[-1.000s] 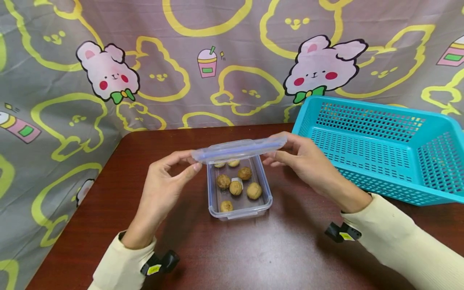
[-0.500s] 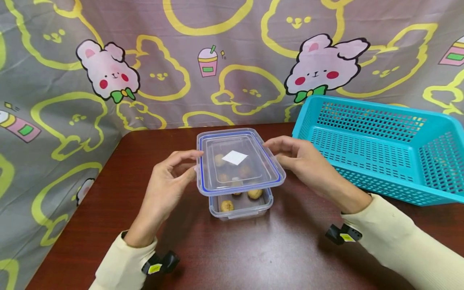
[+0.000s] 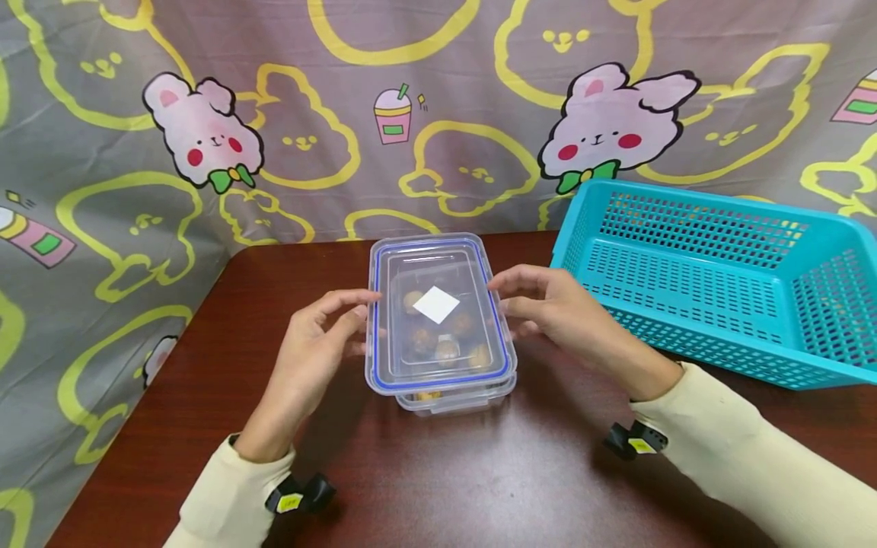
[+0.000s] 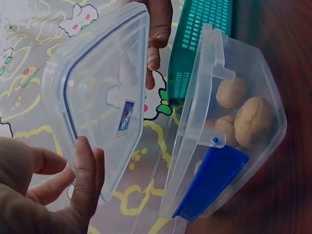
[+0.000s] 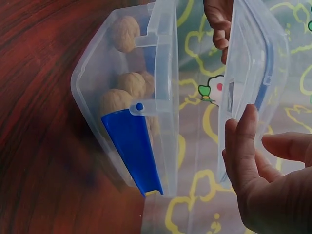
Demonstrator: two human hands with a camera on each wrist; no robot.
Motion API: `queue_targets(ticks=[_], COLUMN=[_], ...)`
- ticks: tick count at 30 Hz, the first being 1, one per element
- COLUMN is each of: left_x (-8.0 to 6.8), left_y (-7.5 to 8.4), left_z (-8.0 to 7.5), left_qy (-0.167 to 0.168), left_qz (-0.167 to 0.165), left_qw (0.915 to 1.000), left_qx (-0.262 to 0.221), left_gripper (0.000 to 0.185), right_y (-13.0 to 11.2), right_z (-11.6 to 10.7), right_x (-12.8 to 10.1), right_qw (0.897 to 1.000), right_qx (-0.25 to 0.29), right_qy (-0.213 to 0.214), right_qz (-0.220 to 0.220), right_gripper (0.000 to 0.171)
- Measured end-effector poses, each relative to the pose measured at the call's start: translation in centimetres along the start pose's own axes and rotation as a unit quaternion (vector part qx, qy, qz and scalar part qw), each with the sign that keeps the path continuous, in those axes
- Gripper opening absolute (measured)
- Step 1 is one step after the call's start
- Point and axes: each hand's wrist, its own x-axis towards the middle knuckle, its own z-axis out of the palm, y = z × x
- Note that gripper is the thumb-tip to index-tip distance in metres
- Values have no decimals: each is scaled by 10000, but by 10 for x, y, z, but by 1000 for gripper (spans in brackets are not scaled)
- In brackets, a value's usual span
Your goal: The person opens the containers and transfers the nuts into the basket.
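In the head view, a clear plastic lid with a blue seal ring and a white square label is held over a clear food container. My left hand pinches the lid's left edge between thumb and fingers. On the opposite edge, my right hand holds it the same way. Several walnuts lie inside the container, seen through its wall in the left wrist view. A blue side latch hangs down there, and another blue latch shows in the right wrist view. Both wrist views show a gap between lid and container.
A turquoise perforated basket stands at the right on the dark red-brown table. Behind the table hangs a grey cloth printed with yellow outlines and white rabbits.
The lid, first seen almost edge-on, has tipped to show its broad face and come down toward the near side, now covering most of the container in the head view. Both hands keep hold of it.
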Motion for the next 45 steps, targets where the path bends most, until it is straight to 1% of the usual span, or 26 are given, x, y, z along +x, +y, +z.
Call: queue_targets(ticks=[3,7,9,12,14,17,19,22,25,28,31,35,39,45], left_x=[2,6,8,12,14,17,18,21,27,33,38,42,47,50], left_y=[-1,-3,-4,-4,-4,-4,-4,-3,-2,1,1,-1,-7,-18], left_z=[-2,-9,-13,-21,-27,-39,-47,-58,-67,-76,-84,-95,-105,-121], left_qy=[-5,-52,-101,-173,-244,-311,-351,-434,-547,-609,-633,-621,-591,-632], left_qz=[-82,-105,-138,-275,-410,-569,-630,-680,-703,-722,-770,-871,-1012,-1196], left_qw=[9999,9998,9997,9990,9981,9963,9954,9939,9916,9883,9848,9813,9813,9844], left_qx=[88,153,162,298,378,567,632,747,936,1194,1423,1600,1527,1125], left_gripper=[28,31,35,46,52,58,58,56,56,55,53,55,56,59], right_y=[2,2,1,-3,-6,-11,-15,-20,-26,-30,-33,-36,-37,-40], right_z=[4,9,12,17,21,28,33,39,45,53,62,76,90,108], right_x=[4,11,15,21,26,33,38,45,53,61,68,77,86,98], right_qw=[9999,9995,9991,9975,9959,9926,9902,9871,9852,9829,9798,9786,9782,9771], right_qx=[86,163,146,245,371,602,701,745,795,930,1109,1177,1174,1065], right_qy=[-112,-247,-323,-485,-622,-902,-1097,-1299,-1349,-1359,-1360,-1289,-1257,-1384], right_qz=[13,120,254,457,542,539,514,565,691,829,962,1087,1162,1218], right_gripper=[34,56,67,75,75,70,69,75,80,81,82,81,81,80])
